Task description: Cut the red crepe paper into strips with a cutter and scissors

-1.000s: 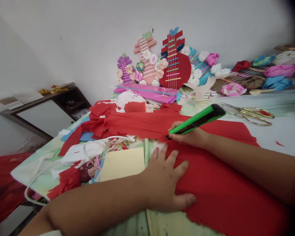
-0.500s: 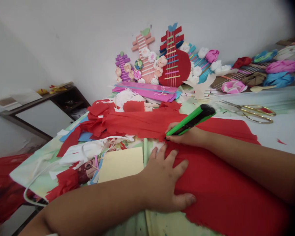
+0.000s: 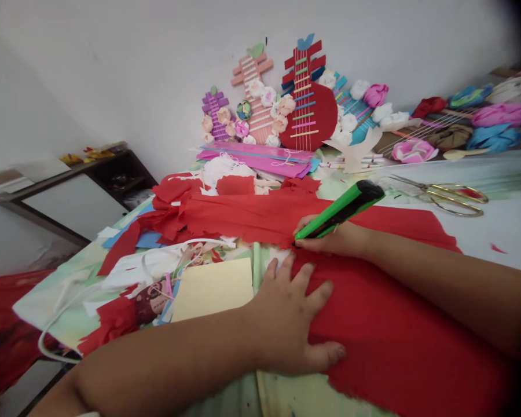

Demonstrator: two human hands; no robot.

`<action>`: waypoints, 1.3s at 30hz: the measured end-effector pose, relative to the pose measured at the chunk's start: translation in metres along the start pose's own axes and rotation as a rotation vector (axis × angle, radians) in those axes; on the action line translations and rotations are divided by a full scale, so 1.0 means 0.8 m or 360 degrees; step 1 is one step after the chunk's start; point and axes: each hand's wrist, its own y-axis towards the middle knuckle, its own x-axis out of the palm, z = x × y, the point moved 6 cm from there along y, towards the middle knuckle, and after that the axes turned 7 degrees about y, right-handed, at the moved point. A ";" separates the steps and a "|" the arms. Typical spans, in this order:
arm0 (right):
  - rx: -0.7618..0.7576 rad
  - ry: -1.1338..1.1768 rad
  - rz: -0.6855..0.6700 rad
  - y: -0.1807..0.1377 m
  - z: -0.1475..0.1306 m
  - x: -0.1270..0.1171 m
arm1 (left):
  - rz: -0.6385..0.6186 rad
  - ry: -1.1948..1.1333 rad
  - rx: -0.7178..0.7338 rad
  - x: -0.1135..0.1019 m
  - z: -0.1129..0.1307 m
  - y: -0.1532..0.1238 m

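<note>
My left hand (image 3: 289, 315) lies flat with fingers spread, partly on a red crepe paper sheet (image 3: 391, 330) and partly on the table covering. Just beyond its fingertips, my right hand (image 3: 334, 236) is closed around a green and black utility knife (image 3: 341, 209). The knife leans up to the right, its lower end close to the paper's ragged edge; I cannot make out the blade. Behind the right hand stretches another red crepe paper strip (image 3: 238, 215). A pale yellow pad (image 3: 215, 289) sits beside my left forearm.
Gold-handled scissors (image 3: 454, 194) lie at the right. Decorated instrument-shaped crafts, including a red one (image 3: 315, 119), lean on the back wall. A white cable (image 3: 47, 341) loops over the left table edge, near red scraps (image 3: 113, 321). A low cabinet (image 3: 76, 202) stands at the left.
The view has shifted very slightly. Both hands and the utility knife stay in nearly the same place on the red paper.
</note>
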 end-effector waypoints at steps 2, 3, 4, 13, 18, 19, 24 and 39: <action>-0.0002 0.0025 -0.0025 -0.001 -0.001 0.000 | 0.0002 -0.0004 -0.0002 -0.001 -0.001 0.000; -0.0015 0.0030 0.0000 -0.001 -0.002 -0.002 | 0.0006 -0.0003 -0.0002 -0.002 -0.001 0.000; -0.0025 0.0029 0.0045 -0.001 -0.001 -0.005 | 0.0008 0.0001 0.0000 -0.002 -0.001 0.000; 0.0134 0.0035 0.0104 -0.005 0.004 -0.009 | -0.0037 0.0030 0.0005 -0.002 0.000 0.000; 0.0124 0.0074 0.0054 -0.003 -0.001 -0.007 | -0.0037 0.0035 0.0038 0.001 0.000 -0.001; 0.0120 0.0079 0.0062 -0.003 -0.001 -0.007 | -0.0033 0.0037 0.0042 0.001 0.000 -0.001; 0.0141 0.0101 0.0018 -0.003 0.004 -0.006 | -0.0040 0.0041 0.0051 0.001 -0.001 -0.001; 0.0255 0.0064 -0.0026 -0.005 0.005 -0.004 | -0.0039 0.0027 0.0032 -0.005 0.000 -0.001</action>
